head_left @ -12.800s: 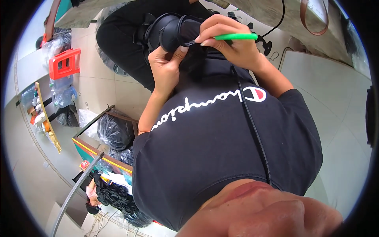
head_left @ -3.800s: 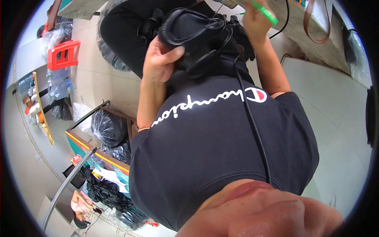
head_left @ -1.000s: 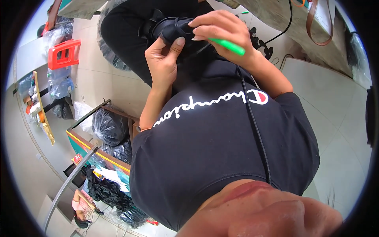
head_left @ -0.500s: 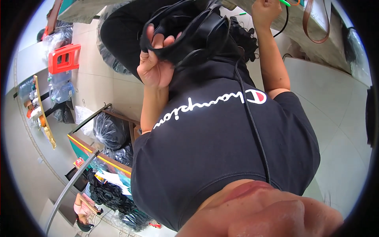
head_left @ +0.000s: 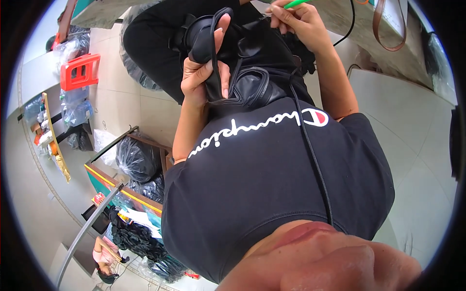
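My left hand [head_left: 201, 80] is closed around a black, smooth, leather-like piece [head_left: 257, 87] with narrow bands and folded edges. One band passes across its fingers, and the piece rests over my lap against my shirt. My right hand [head_left: 303, 24] is up at the top, its fingers bent around a slim bright green tool [head_left: 297, 3]. Only part of the tool shows, so its exact kind is unclear. The right fingertips are beside the far part of the black material, and I cannot tell whether they touch it.
A brown strap [head_left: 392, 48] hangs off the worktable [head_left: 361, 29] at top right, with a black cable [head_left: 350, 29] nearby. At left are a red plastic stool [head_left: 80, 72] and bagged goods [head_left: 138, 157]. A person in pink [head_left: 104, 252] is at lower left, beside a black heap [head_left: 131, 237].
My right hand has come left and down from the table edge, toward the black piece, with the green tool. My left hand has turned the piece, which now lies folded closer to my shirt.
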### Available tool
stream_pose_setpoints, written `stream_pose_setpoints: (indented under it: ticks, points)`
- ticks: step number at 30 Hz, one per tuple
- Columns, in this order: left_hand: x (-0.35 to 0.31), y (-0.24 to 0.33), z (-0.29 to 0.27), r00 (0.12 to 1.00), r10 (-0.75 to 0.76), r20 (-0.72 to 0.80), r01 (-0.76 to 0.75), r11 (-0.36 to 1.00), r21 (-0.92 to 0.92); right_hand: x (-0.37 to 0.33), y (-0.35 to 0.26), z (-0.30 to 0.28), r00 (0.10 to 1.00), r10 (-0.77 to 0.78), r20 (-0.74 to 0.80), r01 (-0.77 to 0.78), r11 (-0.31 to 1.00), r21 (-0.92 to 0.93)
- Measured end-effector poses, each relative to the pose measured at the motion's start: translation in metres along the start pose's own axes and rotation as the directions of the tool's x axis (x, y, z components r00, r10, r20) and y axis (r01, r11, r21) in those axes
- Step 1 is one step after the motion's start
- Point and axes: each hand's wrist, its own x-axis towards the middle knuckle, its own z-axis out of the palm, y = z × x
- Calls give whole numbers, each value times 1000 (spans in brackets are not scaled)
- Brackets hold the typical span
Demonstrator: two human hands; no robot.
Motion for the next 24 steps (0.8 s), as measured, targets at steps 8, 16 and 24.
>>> stream_pose_setpoints:
  ticks: [8, 16, 24]
  points:
    - [4, 4, -6, 991, 84, -107, -72, 991, 114, -18, 24, 35, 945, -178, 274, 297, 821, -488]
    - [13, 10, -3, 893, 100, -439, -38, 988, 148, -40, 28, -15, 691, -718, -82, 422, 492, -761]
    - [6, 4, 1, 936, -138, -323, 106, 988, -115, -35, 19, 3, 893, -449, -18, 433, 869, -240]
